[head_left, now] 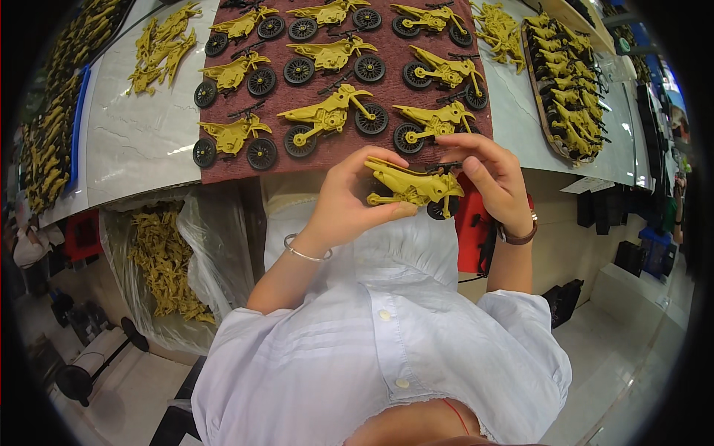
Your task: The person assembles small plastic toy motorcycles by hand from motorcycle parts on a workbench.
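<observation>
A yellow toy motorcycle (411,184) is held in front of my chest, near the table's front edge. My left hand (355,201) is closed round its rear end, thumb below and fingers along the top. At the front, my right hand (492,178) pinches near the black handlebar (445,168), and a black wheel (443,208) shows under the yellow fork. The thumb and fingers partly cover where they touch. Just beyond my hands, several similar yellow toy motorcycles (325,117) with black wheels lie in rows on a dark red cloth (245,175).
Loose yellow parts lie in piles at the far left (160,48) and far right (500,31). A tray (554,141) at right holds rows of yellow-and-black pieces. Below the table at left, a clear plastic bag (216,245) contains many yellow parts. A blue-edged tray (79,130) stands farther left.
</observation>
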Demonstrator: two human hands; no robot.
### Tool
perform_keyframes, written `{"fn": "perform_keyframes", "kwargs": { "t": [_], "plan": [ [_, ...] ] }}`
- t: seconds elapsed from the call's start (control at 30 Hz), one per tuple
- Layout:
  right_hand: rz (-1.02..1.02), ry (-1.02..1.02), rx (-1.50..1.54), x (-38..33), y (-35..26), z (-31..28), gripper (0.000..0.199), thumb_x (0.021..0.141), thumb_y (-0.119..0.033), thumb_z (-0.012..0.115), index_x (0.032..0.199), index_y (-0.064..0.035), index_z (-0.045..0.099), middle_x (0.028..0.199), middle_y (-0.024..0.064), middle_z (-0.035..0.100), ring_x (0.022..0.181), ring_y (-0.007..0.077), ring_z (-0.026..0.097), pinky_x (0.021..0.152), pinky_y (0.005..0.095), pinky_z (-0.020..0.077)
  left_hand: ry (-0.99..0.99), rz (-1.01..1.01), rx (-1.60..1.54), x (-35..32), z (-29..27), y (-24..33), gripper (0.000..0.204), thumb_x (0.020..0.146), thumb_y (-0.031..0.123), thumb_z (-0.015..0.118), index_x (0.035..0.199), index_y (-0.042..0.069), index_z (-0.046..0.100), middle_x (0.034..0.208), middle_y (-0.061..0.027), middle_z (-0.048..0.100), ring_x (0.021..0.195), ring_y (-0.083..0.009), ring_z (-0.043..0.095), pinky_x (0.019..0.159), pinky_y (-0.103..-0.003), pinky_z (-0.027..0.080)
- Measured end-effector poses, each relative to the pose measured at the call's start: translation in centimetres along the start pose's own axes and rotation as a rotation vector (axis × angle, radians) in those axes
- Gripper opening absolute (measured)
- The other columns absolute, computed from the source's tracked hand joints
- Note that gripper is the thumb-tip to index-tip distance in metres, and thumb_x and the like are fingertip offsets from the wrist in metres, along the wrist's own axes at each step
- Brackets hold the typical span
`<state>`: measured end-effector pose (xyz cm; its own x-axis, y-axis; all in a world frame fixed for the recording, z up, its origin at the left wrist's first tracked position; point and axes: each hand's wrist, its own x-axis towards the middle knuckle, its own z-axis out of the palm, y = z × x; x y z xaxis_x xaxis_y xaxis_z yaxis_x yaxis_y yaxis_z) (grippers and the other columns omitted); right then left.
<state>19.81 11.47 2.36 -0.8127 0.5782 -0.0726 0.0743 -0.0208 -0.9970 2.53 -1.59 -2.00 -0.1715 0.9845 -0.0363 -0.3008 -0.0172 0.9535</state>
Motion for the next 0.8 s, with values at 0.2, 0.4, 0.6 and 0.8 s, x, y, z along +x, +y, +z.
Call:
{"fn": "perform_keyframes", "kwargs": {
  "t": [0.2,0.4,0.6,0.8],
  "plan": [
    [0.015,0.088,0.056,-0.5,0.8,1.4,0.032,0.080,-0.008,0.065,0.108,0.0041,0.055,0.100,0.0081,0.059,0.093,0.0113,0.057,0.079,0.0248,0.0465,0.028,0.003,0.034,0.1,0.1,0.2,0.046,0.062,0.005,0.078,0.101,0.003,0.055,0.095,-0.0022,0.061,0.087,-0.0092,0.058,0.078,-0.024,0.045],
    [0.108,0.119,0.164,-0.9,1.6,2.2,0.026,0.080,-0.003,0.064,0.103,0.0045,0.056,0.098,0.0070,0.059,0.085,0.0100,0.056,0.074,0.0229,0.0468,0.026,0.064,0.180,0.2,0.0,0.2,0.047,0.063,0.006,0.078,0.103,0.003,0.055,0.098,-0.0029,0.060,0.089,-0.0094,0.057,0.078,-0.024,0.045],
    [0.138,0.093,0.242,-1.2,1.5,2.1,0.025,0.079,-0.001,0.064,0.102,0.0051,0.057,0.098,0.0069,0.059,0.086,0.0100,0.056,0.074,0.0236,0.0471,0.028,0.002,0.145,0.1,0.1,0.3,0.049,0.062,0.006,0.078,0.105,0.003,0.054,0.099,-0.0031,0.060,0.093,-0.0098,0.056,0.082,-0.025,0.044],
    [0.158,0.084,0.220,-1.4,1.4,2.2,0.025,0.079,-0.002,0.065,0.101,0.0053,0.057,0.097,0.0068,0.059,0.088,0.0107,0.057,0.075,0.0243,0.0476,0.023,0.007,0.159,0.2,-0.1,0.6,0.053,0.062,0.007,0.078,0.108,0.002,0.053,0.101,-0.0040,0.059,0.095,-0.0105,0.055,0.083,-0.025,0.044]
  ]
}}
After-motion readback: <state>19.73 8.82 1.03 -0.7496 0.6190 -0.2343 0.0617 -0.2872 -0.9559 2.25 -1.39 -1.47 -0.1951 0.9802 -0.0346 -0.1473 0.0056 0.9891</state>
